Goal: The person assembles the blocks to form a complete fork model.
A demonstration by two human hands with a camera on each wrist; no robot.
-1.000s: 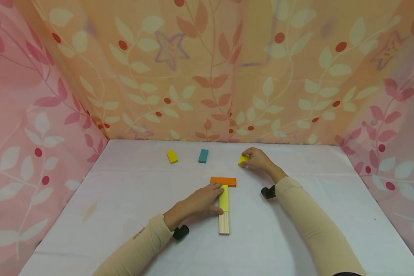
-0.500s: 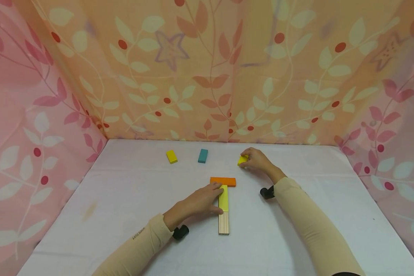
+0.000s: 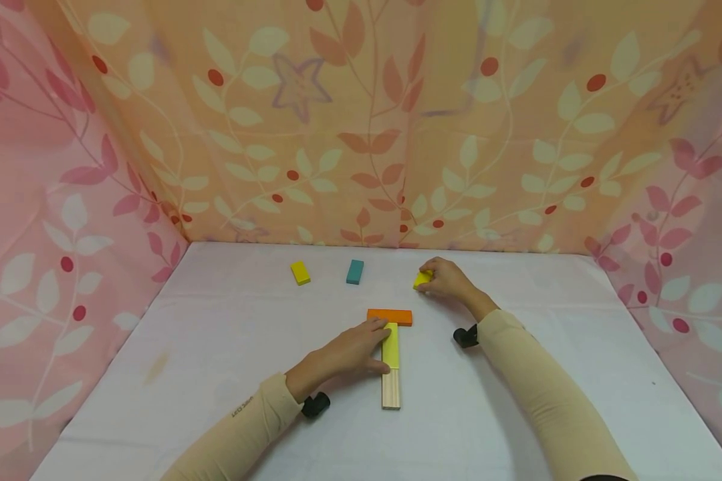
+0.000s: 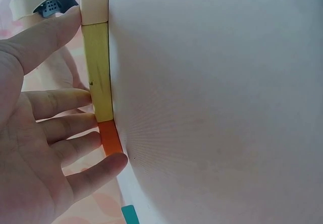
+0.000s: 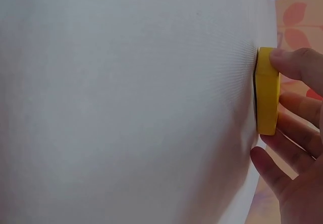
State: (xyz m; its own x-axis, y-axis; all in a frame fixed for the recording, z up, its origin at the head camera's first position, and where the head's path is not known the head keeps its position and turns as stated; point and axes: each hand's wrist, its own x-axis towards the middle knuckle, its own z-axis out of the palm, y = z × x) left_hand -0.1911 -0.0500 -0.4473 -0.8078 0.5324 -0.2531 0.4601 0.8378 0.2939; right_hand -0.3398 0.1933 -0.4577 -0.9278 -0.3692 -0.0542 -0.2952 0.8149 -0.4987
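At the back right of the table, my right hand (image 3: 452, 280) pinches a yellow block (image 5: 268, 93) between thumb and fingers, the block lying at the cloth surface. My left hand (image 3: 350, 349) rests with its fingers spread and fairly straight along a row of blocks. In the left wrist view its fingertips meet the side of the yellow-green block (image 4: 99, 72) and the orange block (image 4: 109, 137), with the thumb by the plain wooden block (image 4: 95, 2). From the head view, the orange block lies crosswise at the far end of the row, forming a T.
A second yellow block (image 3: 300, 272) and a teal block (image 3: 354, 272) lie at the back of the white-covered table (image 3: 216, 374). Flower-patterned curtains (image 3: 361, 133) stand close behind the table and on both sides. Each wrist carries a small black camera (image 3: 315, 405).
My right hand has shifted very slightly to the left with the yellow block between its fingers. The left hand and the row of blocks look the same.
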